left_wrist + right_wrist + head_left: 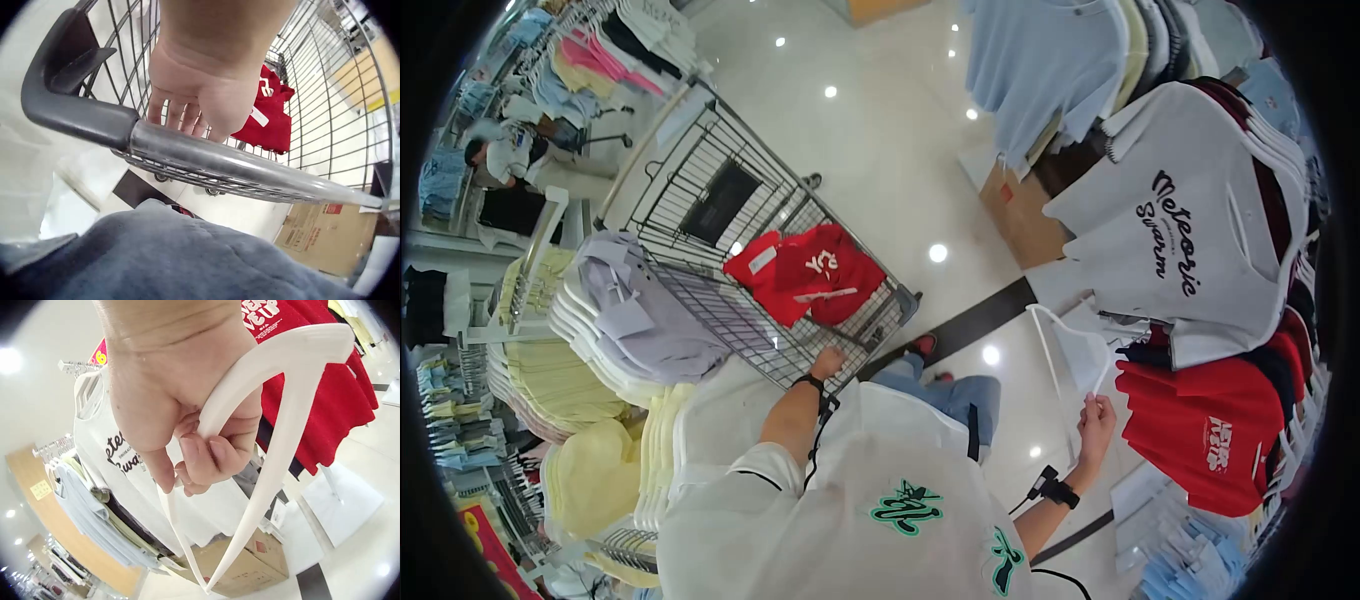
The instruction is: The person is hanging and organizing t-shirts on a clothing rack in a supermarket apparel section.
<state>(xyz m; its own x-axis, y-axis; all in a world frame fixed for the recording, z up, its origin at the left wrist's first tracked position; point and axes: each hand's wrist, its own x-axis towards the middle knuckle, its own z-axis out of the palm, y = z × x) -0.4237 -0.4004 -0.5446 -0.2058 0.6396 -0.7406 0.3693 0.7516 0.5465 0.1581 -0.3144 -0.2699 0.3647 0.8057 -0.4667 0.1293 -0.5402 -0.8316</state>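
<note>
A white clothes hanger (275,444) with nothing on it is in my right hand (187,406), the fingers curled round its plastic frame. In the head view the right hand (1097,420) is beside the clothes rack on the right. My left hand (200,87) is over the shopping cart's handle (219,156), its fingers extending down on the basket side. In the head view the left hand (828,362) is at the near end of the cart (730,120). Inside the basket lies a folded red shirt (810,270) with white print and a tag.
A grey "Meteoric Swarm" shirt (1190,220) and a red shirt (1200,430) hang close on the right. Lilac (640,310) and yellow (590,480) garments crowd the left. A cardboard box (1020,215) stands under the right-hand rack. Another person (505,155) is at far left.
</note>
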